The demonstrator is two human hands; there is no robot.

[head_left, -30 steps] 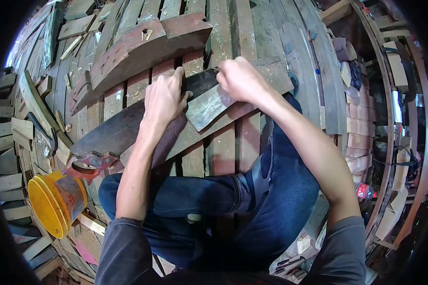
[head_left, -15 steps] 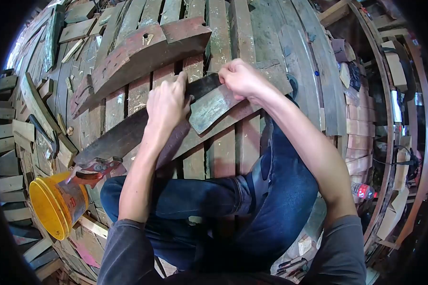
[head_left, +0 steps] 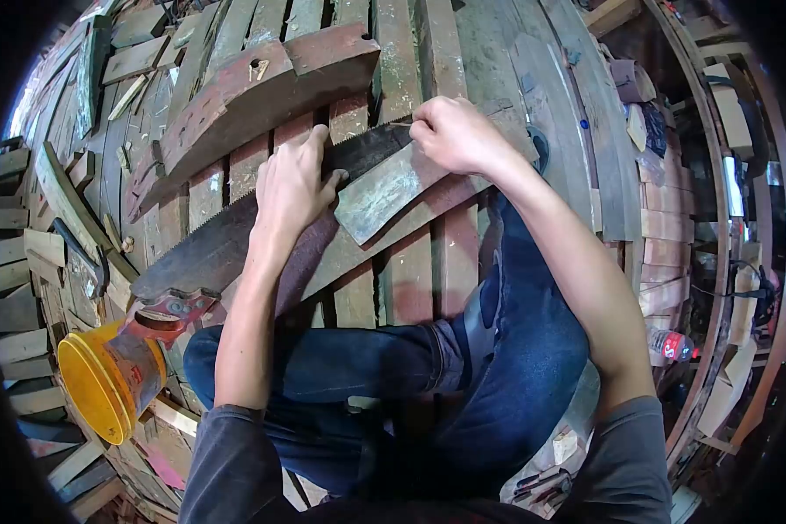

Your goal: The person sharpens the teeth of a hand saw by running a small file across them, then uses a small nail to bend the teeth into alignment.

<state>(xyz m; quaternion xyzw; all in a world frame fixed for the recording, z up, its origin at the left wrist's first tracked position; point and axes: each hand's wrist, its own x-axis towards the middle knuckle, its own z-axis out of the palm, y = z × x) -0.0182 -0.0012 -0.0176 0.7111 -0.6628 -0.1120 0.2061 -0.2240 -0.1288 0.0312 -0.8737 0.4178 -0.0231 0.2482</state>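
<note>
A handsaw (head_left: 205,253) with a worn red handle (head_left: 173,312) lies slantwise before me, its toothed edge turned up and away from my body. My left hand (head_left: 293,188) is closed over the middle of the blade, thumb on the near side. Close to the blade's far right end, my right hand (head_left: 454,131) is a closed fist; a thin rod (head_left: 399,124) pokes out from its fingers at the teeth. The rod's kind is too small to tell. Below the blade lies a short grey board (head_left: 382,199), resting over a longer plank (head_left: 358,262).
Beyond the saw stands a thick curved timber (head_left: 262,105) on the slatted floor. A yellow bucket (head_left: 96,384) lies tipped at the left, near the saw handle. Wood offcuts (head_left: 140,59) and a second, black-handled tool (head_left: 77,253) are at far left. A plastic bottle (head_left: 668,343) is at right.
My right hand has shifted slightly right along the blade's end, and the thin rod now shows. My left hand has moved a little left with its thumb more spread. The saw has barely moved.
</note>
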